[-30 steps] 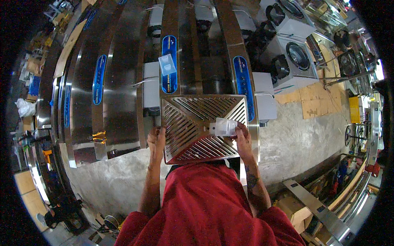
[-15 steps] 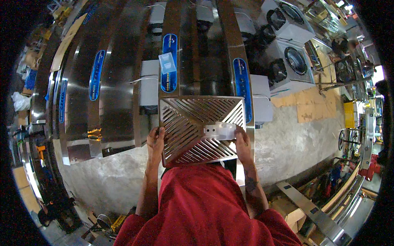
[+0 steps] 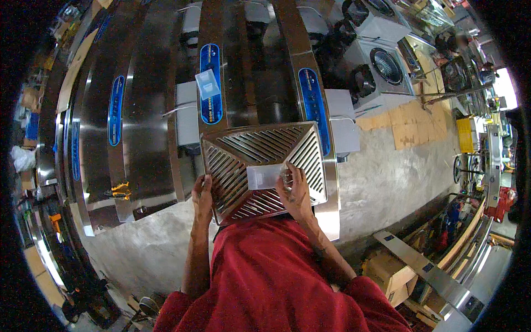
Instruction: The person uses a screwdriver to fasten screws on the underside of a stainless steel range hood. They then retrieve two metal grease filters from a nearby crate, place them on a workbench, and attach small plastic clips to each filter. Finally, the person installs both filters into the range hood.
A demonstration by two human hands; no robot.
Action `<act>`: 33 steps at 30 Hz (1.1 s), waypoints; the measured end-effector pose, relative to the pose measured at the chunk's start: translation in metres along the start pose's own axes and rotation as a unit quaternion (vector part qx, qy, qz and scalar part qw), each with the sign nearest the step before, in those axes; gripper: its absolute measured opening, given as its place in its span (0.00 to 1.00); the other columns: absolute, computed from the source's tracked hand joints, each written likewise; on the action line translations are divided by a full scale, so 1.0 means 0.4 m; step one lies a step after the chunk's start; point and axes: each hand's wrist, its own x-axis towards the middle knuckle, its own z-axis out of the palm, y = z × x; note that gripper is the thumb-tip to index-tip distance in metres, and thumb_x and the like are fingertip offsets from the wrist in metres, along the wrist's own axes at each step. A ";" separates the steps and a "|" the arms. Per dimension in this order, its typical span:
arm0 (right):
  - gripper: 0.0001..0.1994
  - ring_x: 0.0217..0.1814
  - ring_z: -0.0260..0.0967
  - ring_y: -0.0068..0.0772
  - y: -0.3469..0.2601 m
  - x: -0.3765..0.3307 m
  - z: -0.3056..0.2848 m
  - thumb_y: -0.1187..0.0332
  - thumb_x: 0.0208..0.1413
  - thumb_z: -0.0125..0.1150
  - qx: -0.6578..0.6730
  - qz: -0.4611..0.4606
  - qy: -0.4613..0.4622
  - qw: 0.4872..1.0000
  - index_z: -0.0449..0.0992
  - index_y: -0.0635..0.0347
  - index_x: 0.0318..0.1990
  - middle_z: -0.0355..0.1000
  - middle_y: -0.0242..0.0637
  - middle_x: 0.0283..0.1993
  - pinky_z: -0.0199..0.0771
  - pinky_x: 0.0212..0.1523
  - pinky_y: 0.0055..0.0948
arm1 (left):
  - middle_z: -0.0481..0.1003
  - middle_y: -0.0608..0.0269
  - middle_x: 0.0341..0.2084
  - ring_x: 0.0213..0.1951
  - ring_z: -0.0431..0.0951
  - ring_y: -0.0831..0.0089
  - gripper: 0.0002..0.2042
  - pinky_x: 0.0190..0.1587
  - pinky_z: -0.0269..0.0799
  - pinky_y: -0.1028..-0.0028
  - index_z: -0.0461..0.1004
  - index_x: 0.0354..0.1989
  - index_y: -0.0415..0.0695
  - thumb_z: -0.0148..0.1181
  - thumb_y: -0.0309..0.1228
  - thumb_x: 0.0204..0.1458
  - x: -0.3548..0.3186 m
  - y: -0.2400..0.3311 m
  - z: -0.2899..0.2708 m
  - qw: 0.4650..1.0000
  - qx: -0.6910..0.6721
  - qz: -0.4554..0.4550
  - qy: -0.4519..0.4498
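A square metal hood filter (image 3: 290,202) with slanted slots lies in front of me, tilted slightly, its near edge close to my red-clothed lap. My left hand (image 3: 203,193) is closed on the filter's left edge, thumb on top. Over the filter's centre sits a small translucent plastic piece (image 3: 263,177), like a shallow cup or cover. My right hand (image 3: 294,191) pinches its right end, fingers bent. Beyond the filter, a similar translucent piece (image 3: 208,84) rests on the blue label of a long metal range hood (image 3: 238,94).
More metal hoods (image 3: 152,127) stand side by side to the left, with orange-handled pliers (image 3: 120,191) on one. White blower boxes (image 3: 381,66) are at the far right. Cardboard (image 3: 417,124) lies on the concrete floor. A long metal strip (image 3: 426,271) is at lower right.
My right hand has slid the translucent piece left, from the filter's right side onto its centre, covering the holes there. The whole view has shifted slightly. My left hand keeps the filter's left edge.
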 end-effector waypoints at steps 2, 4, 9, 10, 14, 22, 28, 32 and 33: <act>0.26 0.47 0.71 0.47 -0.022 0.012 -0.001 0.75 0.64 0.63 0.009 0.012 0.002 1.000 0.68 0.67 0.69 0.73 0.50 0.49 0.76 0.48 0.41 | 0.79 0.63 0.48 0.50 0.77 0.72 0.29 0.54 0.75 0.68 0.76 0.60 0.41 0.67 0.54 0.64 -0.004 0.012 0.011 1.000 -0.015 0.002 0.002; 0.26 0.45 0.70 0.45 -0.030 0.021 -0.010 0.75 0.64 0.63 -0.001 -0.020 -0.037 0.999 0.68 0.67 0.70 0.74 0.49 0.49 0.76 0.47 0.40 | 0.80 0.65 0.46 0.49 0.77 0.72 0.27 0.53 0.76 0.68 0.76 0.59 0.41 0.66 0.52 0.65 -0.010 0.015 0.022 0.999 -0.047 -0.006 0.025; 0.30 0.52 0.69 0.46 -0.026 0.015 -0.006 0.71 0.64 0.68 -0.019 -0.030 -0.041 0.999 0.67 0.63 0.72 0.73 0.49 0.54 0.76 0.51 0.41 | 0.80 0.64 0.45 0.49 0.77 0.72 0.25 0.53 0.75 0.69 0.78 0.56 0.41 0.68 0.51 0.64 -0.001 0.020 0.020 0.997 -0.069 -0.036 -0.013; 0.32 0.58 0.67 0.52 -0.038 0.015 -0.010 0.68 0.63 0.71 0.006 0.000 -0.054 0.999 0.66 0.62 0.72 0.71 0.52 0.59 0.72 0.58 0.46 | 0.80 0.64 0.46 0.49 0.77 0.72 0.25 0.52 0.75 0.69 0.79 0.56 0.41 0.68 0.51 0.64 0.005 0.010 0.013 0.997 -0.066 -0.032 -0.016; 0.40 0.70 0.63 0.65 -0.053 0.021 -0.024 0.59 0.57 0.77 0.022 0.009 -0.087 0.996 0.63 0.60 0.73 0.64 0.56 0.69 0.66 0.72 0.57 | 0.79 0.65 0.44 0.46 0.77 0.73 0.24 0.50 0.74 0.69 0.79 0.55 0.41 0.67 0.51 0.65 0.019 -0.024 0.003 1.000 0.005 0.003 0.023; 0.38 0.71 0.64 0.57 0.026 0.061 -0.100 0.56 0.56 0.77 -0.034 -0.066 -0.171 0.983 0.68 0.60 0.71 0.66 0.51 0.69 0.66 0.72 0.50 | 0.79 0.66 0.41 0.42 0.78 0.74 0.24 0.44 0.76 0.71 0.80 0.54 0.40 0.64 0.52 0.67 -0.019 0.050 0.032 0.999 0.033 0.010 0.030; 0.36 0.72 0.63 0.56 0.054 0.082 -0.116 0.54 0.58 0.74 -0.050 -0.114 -0.204 0.971 0.70 0.53 0.72 0.66 0.47 0.70 0.65 0.72 0.50 | 0.77 0.70 0.37 0.38 0.78 0.76 0.23 0.40 0.76 0.73 0.80 0.51 0.40 0.64 0.51 0.67 -0.025 0.062 0.052 0.999 -0.028 0.034 0.024; 0.35 0.73 0.62 0.57 0.055 0.085 -0.116 0.56 0.58 0.74 -0.053 -0.116 -0.217 0.968 0.70 0.52 0.72 0.65 0.47 0.72 0.65 0.72 0.50 | 0.77 0.70 0.37 0.37 0.77 0.76 0.22 0.40 0.76 0.72 0.80 0.51 0.41 0.64 0.50 0.67 0.002 0.028 0.032 0.999 0.020 0.019 0.044; 0.35 0.73 0.62 0.57 0.050 0.086 -0.120 0.56 0.58 0.74 -0.037 -0.101 -0.223 0.969 0.70 0.52 0.72 0.64 0.48 0.72 0.66 0.72 0.50 | 0.77 0.69 0.38 0.38 0.77 0.76 0.22 0.40 0.76 0.71 0.80 0.51 0.41 0.64 0.50 0.67 -0.002 0.036 0.034 0.999 0.015 0.010 0.041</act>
